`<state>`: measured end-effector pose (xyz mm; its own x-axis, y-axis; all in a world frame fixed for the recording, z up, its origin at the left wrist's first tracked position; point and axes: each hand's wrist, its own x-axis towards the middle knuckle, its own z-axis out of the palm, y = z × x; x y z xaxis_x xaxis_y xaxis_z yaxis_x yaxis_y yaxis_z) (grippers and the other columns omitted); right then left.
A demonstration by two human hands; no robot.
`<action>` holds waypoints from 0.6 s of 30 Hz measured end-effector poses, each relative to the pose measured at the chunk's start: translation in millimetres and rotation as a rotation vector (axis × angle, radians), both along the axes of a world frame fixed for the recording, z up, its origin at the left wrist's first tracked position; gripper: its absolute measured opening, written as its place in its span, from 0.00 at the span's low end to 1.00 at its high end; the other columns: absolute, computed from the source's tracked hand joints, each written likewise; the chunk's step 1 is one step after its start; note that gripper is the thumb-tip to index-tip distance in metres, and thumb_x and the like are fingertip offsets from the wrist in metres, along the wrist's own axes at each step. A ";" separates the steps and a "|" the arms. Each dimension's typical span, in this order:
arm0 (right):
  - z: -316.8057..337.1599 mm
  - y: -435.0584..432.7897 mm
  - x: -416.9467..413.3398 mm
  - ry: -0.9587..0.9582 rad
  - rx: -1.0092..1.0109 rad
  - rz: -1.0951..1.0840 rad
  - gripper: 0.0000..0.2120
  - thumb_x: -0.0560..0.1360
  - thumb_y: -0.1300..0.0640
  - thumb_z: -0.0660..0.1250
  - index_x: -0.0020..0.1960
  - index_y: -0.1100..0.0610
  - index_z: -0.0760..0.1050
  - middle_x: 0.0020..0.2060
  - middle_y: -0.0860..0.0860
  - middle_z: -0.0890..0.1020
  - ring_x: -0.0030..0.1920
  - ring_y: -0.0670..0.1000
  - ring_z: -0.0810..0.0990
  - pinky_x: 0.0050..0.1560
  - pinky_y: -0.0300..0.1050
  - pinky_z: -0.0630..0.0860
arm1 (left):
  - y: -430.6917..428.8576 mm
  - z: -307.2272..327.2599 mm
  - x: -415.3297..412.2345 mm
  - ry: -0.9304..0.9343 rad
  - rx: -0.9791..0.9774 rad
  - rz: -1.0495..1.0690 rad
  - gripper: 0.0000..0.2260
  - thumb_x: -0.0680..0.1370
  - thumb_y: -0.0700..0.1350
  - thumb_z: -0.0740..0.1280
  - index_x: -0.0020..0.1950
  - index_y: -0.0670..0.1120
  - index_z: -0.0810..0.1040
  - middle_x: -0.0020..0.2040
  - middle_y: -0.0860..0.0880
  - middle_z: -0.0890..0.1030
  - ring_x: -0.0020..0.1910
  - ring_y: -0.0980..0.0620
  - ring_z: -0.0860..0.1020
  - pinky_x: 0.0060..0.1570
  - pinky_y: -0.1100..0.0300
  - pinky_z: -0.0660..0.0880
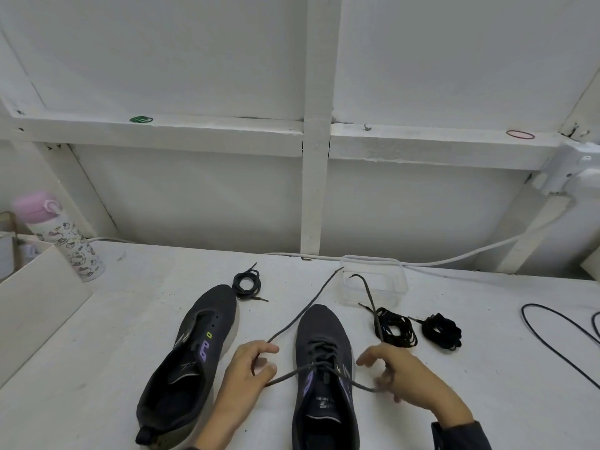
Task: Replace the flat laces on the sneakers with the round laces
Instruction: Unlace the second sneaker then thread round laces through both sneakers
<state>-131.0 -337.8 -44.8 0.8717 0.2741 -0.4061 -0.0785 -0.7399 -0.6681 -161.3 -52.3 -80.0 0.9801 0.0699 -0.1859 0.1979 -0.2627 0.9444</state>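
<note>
Grey lace [302,315] runs through the eyelets of the laced sneaker [319,323], which stands near the front edge of the white bench [487,368], toe pointing at the back edge. The left hand [250,362] is curled round one strand just left of the shoe; the strand's free end trails off toward the clear container [370,259] by the back edge. The right hand [399,375] is blurred. It seems to pinch the other strand between thumb and bent fingers, with the forefinger loosely out. The unlaced sneaker [207,319] lies to the left, tilted, with a coiled lace [246,284] just beyond its toe. Two black lace bundles [397,329] sit right of the laced shoe. A pink-capped bottle [65,235] stands at the far left corner, and a dark cable [552,332] loops near the right edge.
</note>
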 end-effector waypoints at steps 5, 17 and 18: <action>16.3 -17.0 8.7 -0.007 0.084 -0.068 0.36 0.67 0.77 0.53 0.57 0.41 0.77 0.63 0.45 0.71 0.41 0.48 0.84 0.34 0.40 0.76 | -1.3 7.3 16.5 -0.100 0.286 -0.067 0.16 0.75 0.38 0.68 0.51 0.61 0.76 0.69 0.58 0.63 0.71 0.57 0.61 0.63 0.59 0.62; 44.5 -3.4 83.0 -0.564 -0.042 -0.373 0.13 0.75 0.61 0.65 0.52 0.45 0.79 0.54 0.45 0.81 0.51 0.49 0.78 0.46 0.44 0.71 | -41.9 6.6 133.0 -0.164 0.585 -0.304 0.16 0.78 0.38 0.60 0.63 0.51 0.75 0.69 0.48 0.72 0.70 0.47 0.67 0.67 0.53 0.66; 41.1 4.5 92.2 -0.567 -0.054 -0.362 0.10 0.76 0.58 0.65 0.53 0.47 0.79 0.54 0.46 0.81 0.51 0.49 0.78 0.46 0.44 0.70 | -46.2 4.8 139.8 -0.155 0.659 -0.360 0.18 0.79 0.38 0.59 0.67 0.50 0.73 0.72 0.47 0.68 0.71 0.45 0.65 0.68 0.51 0.65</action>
<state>-38.8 -333.3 -3.7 0.9871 -0.0836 0.1363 0.0237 -0.7664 -0.6419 -21.5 -98.5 -75.2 0.9749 -0.2098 -0.0748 -0.1286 -0.8044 0.5800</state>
